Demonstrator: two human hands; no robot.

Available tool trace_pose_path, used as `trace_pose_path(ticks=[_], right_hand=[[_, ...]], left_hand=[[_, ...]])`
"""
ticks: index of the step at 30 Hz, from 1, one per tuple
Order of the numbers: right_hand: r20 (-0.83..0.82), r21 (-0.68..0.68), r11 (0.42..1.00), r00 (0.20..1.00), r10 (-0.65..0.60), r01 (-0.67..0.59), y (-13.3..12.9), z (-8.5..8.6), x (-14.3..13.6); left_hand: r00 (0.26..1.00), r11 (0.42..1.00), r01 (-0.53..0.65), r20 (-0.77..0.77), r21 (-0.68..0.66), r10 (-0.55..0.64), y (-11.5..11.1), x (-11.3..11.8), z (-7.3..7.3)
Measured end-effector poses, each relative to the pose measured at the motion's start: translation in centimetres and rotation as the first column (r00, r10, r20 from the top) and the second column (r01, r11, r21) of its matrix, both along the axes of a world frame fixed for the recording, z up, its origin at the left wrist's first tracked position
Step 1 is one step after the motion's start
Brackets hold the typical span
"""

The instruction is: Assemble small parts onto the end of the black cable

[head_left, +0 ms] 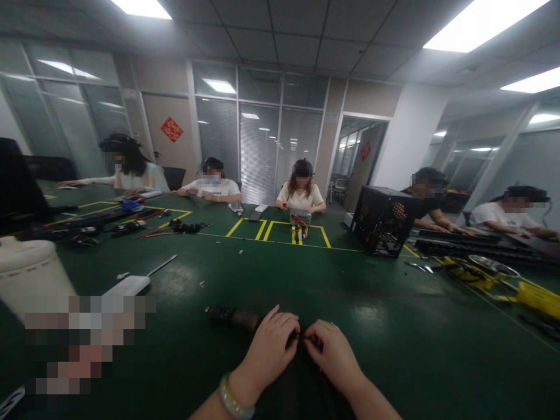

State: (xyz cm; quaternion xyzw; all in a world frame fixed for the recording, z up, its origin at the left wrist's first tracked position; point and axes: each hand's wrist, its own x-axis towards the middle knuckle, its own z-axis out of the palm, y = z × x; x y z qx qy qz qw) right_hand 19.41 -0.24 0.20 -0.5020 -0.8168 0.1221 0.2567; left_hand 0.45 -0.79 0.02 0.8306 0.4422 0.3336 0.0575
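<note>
Left hand (272,345) and right hand (331,353) nearly meet, fingers curled, tips pinching a thin dark piece (301,336), mostly hidden. The left blocks part of a dark tubular object (231,318) toward ten o'clock; beyond sits a white cup (32,271). A black computer case (385,221) stands at one o'clock.

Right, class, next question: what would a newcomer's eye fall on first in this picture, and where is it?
Probably the left hand, with a pale bangle at its wrist, and the right hand, close together at the front centre over the green table. Next might come the black computer case, standing farther back on the right, and the red diamond sign on the door at the back left.
</note>
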Motion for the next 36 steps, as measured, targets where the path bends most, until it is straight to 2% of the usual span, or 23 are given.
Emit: trace_pose_path(ticks=[11, 28, 36], right_hand=[[0.01, -0.024, 1.0, 1.0, -0.003, 0.003, -0.07, 0.1, 0.09], [-0.002, -0.018, 1.0, 1.0, 0.0, 0.0, -0.17, 0.08, 0.19], [-0.06, -0.014, 1.0, 0.998, 0.018, -0.019, -0.18, -0.14, 0.29]], left_hand=[[0.999, 0.998, -0.012, -0.032, -0.068, 0.01, -0.05, -0.13, 0.36], [0.998, 0.998, -0.019, -0.054, -0.062, 0.016, -0.2, 0.0, 0.25], [0.999, 0.998, -0.01, -0.047, -0.061, 0.007, -0.11, -0.01, 0.27]])
